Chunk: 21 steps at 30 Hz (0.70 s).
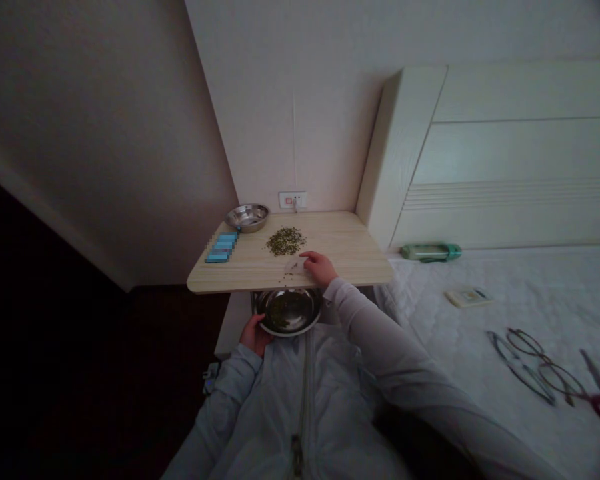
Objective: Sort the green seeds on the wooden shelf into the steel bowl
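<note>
Left hand [254, 335] grips the bowl [289, 311] below the tabletop [350, 250] edge; right hand [320, 267] fingers pinch paper [294, 266] near the seeds [285, 241].

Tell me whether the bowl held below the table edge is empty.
Not empty: the bowl in the left hand shows green bits on its bottom.

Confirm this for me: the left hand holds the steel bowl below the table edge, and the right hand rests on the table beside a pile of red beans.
Not quite. The head view shows the pile is green, not red. The rest stands: left hand holds the steel bowl below the table edge, right hand beside the pile.
</note>
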Motion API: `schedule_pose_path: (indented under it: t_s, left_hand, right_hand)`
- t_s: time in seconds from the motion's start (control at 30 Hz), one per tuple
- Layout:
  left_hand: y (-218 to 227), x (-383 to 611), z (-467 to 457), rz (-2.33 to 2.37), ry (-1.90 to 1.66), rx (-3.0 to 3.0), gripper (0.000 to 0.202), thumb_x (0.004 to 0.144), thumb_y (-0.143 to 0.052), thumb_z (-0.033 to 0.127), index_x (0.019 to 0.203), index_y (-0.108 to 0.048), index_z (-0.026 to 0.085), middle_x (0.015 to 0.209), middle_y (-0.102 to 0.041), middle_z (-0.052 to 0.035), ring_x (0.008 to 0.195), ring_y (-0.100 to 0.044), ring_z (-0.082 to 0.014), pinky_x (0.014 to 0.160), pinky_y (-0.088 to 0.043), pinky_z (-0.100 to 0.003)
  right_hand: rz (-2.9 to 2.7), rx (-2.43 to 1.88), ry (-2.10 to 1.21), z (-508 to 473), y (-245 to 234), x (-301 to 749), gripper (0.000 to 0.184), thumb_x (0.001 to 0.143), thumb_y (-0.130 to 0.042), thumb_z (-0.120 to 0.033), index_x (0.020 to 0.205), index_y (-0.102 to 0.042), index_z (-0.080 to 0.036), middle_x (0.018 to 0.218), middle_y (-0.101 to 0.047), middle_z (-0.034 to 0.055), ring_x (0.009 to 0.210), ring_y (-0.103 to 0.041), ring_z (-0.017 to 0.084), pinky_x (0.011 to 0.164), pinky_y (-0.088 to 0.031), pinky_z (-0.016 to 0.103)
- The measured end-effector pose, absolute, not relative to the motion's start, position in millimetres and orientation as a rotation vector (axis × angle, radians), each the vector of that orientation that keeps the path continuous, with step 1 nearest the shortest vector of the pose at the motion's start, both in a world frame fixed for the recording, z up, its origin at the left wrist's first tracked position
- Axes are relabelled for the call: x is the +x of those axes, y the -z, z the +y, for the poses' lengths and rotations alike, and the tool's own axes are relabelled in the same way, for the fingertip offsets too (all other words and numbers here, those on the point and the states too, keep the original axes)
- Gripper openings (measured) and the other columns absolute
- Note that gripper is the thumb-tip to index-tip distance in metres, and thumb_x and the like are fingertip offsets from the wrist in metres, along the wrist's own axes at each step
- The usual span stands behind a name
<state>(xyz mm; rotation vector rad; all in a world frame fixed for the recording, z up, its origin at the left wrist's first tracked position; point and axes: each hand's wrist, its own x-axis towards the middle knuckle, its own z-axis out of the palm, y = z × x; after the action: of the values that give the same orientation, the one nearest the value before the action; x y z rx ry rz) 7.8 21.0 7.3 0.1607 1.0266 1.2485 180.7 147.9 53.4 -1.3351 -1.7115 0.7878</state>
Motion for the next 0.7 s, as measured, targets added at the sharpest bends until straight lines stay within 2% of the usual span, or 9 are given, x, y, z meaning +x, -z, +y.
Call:
schedule_pose_path:
  t_s: [0.3, 0.47, 0.7]
  left_hand:
    - [-6.7, 7.9, 20.8, 0.996, -1.254, 0.143, 0.013, 0.065, -0.045, 0.013, 0.073, -0.056, 0.011, 0.059, -0.062, -0.0043, 0.071, -0.059, -0.0196, 0.056, -0.047, -0.028]
    - [-4.2, 7.5, 21.9, 0.957, -1.277, 0.138, 0.013, 0.065, -0.046, 0.012, 0.073, -0.056, 0.012, 0.060, -0.063, -0.0025, 0.066, -0.059, -0.0165, 0.051, -0.045, -0.024]
    - [-7.0, 8.0, 20.2, 1.003, -1.278, 0.144, 0.011, 0.064, -0.047, 0.012, 0.070, -0.056, 0.012, 0.060, -0.063, -0.0043, 0.072, -0.059, -0.0200, 0.055, -0.047, -0.028]
  right_hand:
    - [-1.656, -1.304, -0.904, 151.8, -49.4, 180.1, 0.034, 0.059, -0.043, -0.016, 0.089, -0.059, -0.018, 0.057, -0.052, -0.0041, 0.057, -0.045, 0.010, 0.059, -0.036, 0.022]
    - [-1.699, -1.322, -0.919, 146.7, -54.5, 179.6, 0.032, 0.059, -0.044, -0.016, 0.085, -0.060, -0.018, 0.055, -0.051, -0.0041, 0.053, -0.044, 0.009, 0.054, -0.034, 0.020]
    - [-1.708, -1.333, -0.928, 147.8, -54.1, 180.1, 0.032, 0.059, -0.044, -0.015, 0.086, -0.060, -0.018, 0.055, -0.053, -0.0044, 0.052, -0.043, 0.009, 0.053, -0.034, 0.020]
